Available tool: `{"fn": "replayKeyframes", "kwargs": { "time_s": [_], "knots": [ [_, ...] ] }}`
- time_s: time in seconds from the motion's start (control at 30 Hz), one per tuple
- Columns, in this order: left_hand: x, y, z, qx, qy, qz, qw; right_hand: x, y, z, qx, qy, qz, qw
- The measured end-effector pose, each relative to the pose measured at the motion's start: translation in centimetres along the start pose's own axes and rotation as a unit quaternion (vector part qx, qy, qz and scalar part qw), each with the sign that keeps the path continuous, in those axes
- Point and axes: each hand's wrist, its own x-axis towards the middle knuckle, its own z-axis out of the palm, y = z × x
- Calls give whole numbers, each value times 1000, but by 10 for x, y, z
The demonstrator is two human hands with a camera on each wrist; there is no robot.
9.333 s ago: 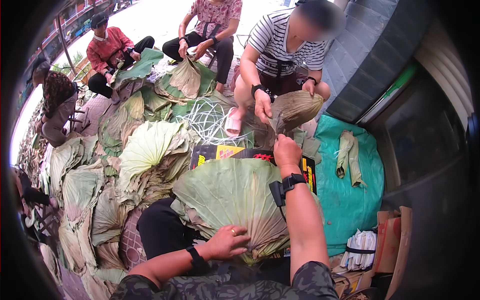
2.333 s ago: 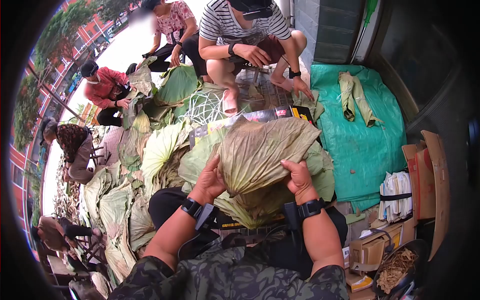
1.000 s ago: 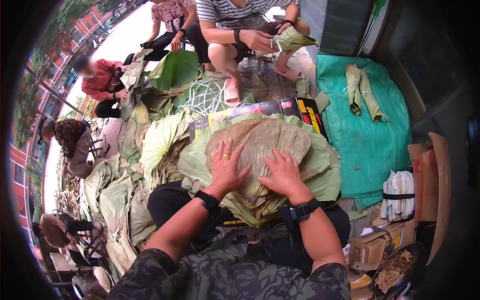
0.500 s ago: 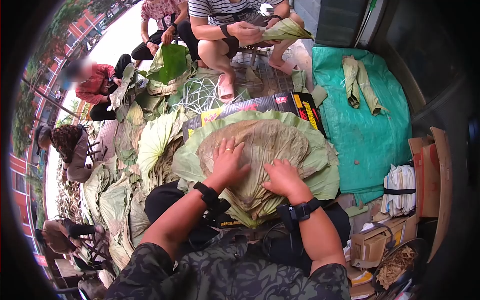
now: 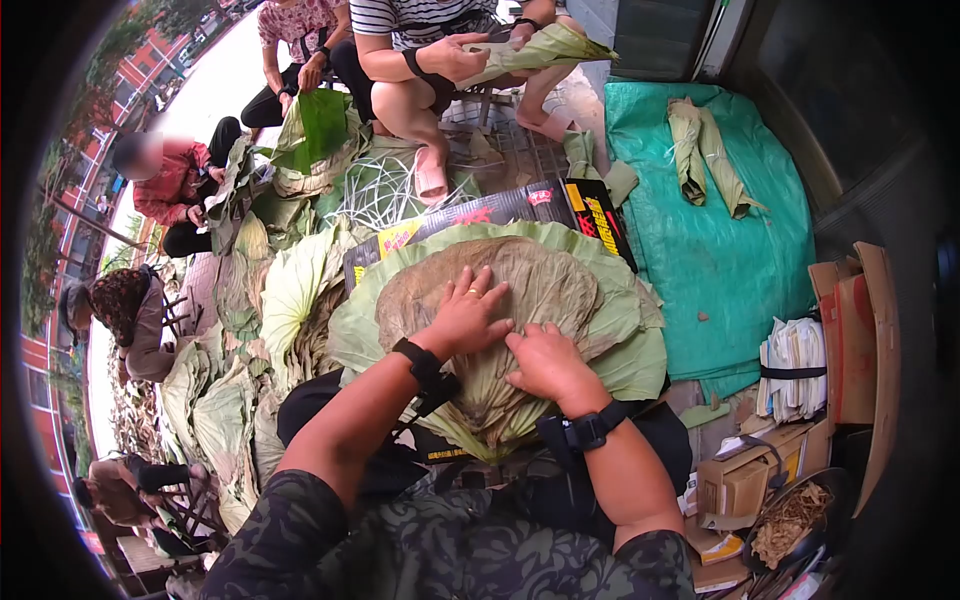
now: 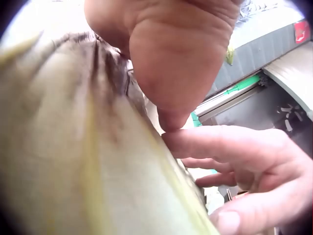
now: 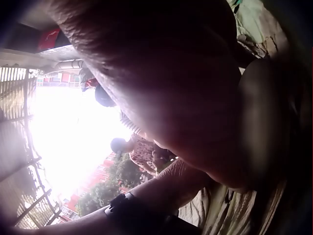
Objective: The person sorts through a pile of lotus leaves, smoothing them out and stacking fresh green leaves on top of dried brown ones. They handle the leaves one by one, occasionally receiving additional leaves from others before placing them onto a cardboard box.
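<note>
- Left hand (image 5: 468,318) lies flat on the brown dried lotus leaf (image 5: 520,280), fingers (image 5: 478,283) spread wide and pointing away from me; nothing gripped
- Right hand (image 5: 545,362) sits just beside the left, nearer my body, fingers loosely bent and pressing down on the same leaf; I see no pinch or grasp
- The dried leaf rests on top of a larger green lotus leaf (image 5: 640,360), both across my lap; the pleats gather into a point under my palms and fan away from my fingertips, so the long axis runs from me outward
- Left hand reaches farther up the fan; right hand holds the gathered end
- Black printed carton (image 5: 585,210) lies beyond the fingertips, teal tarp (image 5: 720,250) off to the right of my right hand
- Against half a second back: hands have closed together, now almost touching; the right hand has drawn toward the gathered end, the leaf has stayed flat
</note>
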Motion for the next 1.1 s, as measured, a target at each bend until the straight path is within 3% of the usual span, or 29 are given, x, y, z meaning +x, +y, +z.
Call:
{"fn": "replayKeyframes", "kwargs": {
  "time_s": [0.07, 0.23, 0.37, 0.43, 0.47, 0.6, 0.7, 0.77, 0.83, 0.9, 0.97, 1.1],
  "knots": [
    [-18, -5, -4, 11, 30, 4, 999, 2, 0, 0, 7, 0, 5, 1000],
    [-56, -32, 15, -7, 7, -27, 1000, 2, 3, 3, 23, 5, 1, 1000],
    [-71, -32, 16, -14, 72, -48, 996, 4, 4, 4, 27, 8, -6, 1000],
    [-79, -27, 14, 1, 146, -111, 983, 5, 7, 5, 37, 15, -9, 999],
    [-82, -29, 18, -19, 139, -135, 981, 4, 8, 6, 43, 25, -13, 999],
    [-88, -66, 51, -121, 132, -94, 979, 5, 12, 10, 47, 43, -25, 998],
    [-93, -41, 30, -30, 121, -160, 979, 5, 14, 15, 53, 56, -32, 996],
    [-94, -17, 17, -7, 132, -158, 979, 6, 15, 14, 53, 49, -31, 997],
    [-97, 5, 13, 16, 193, -76, 978, 5, 14, 15, 52, 58, -26, 997],
    [-99, 23, 11, -21, 167, -41, 985, 4, 11, 13, 50, 68, -24, 996],
    [-101, 35, 15, -69, -9, -7, 998, 1, 10, 8, 39, 48, -19, 998],
    [-103, 29, 28, -70, 19, 8, 997, 2, 15, 7, 37, 59, 3, 998]
  ]
}}
